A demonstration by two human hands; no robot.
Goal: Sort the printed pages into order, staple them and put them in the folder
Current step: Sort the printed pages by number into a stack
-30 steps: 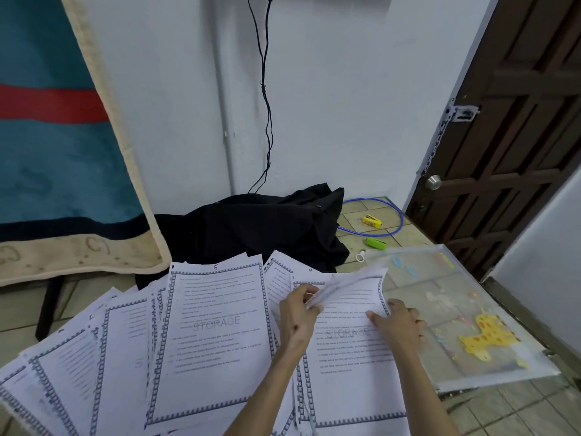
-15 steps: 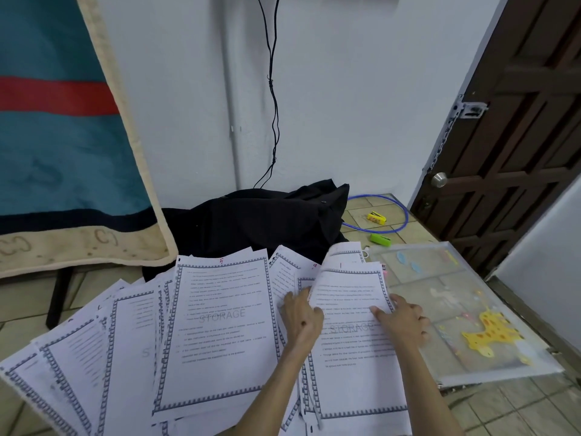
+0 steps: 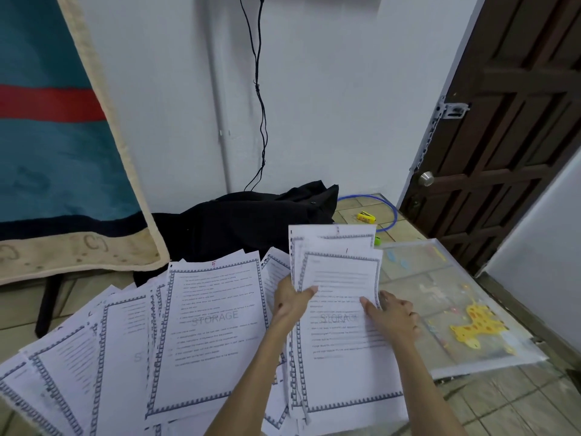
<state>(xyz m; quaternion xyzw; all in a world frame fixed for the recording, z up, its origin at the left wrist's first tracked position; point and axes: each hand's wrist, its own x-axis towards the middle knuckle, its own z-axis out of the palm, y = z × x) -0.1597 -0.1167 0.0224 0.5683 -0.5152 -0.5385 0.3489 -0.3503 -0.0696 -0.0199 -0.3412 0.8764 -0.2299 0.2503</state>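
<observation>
Pages (image 3: 341, 278) lifted between both hands (image 3: 290, 305)

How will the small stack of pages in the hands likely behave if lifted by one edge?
Probably floppy: the held pages are thin sheets, and their top corners already fan apart unevenly. Likely light, since the left hand lifts them with thumb and fingers alone. They may slide against each other; the right hand steadies the sheet beneath.
</observation>
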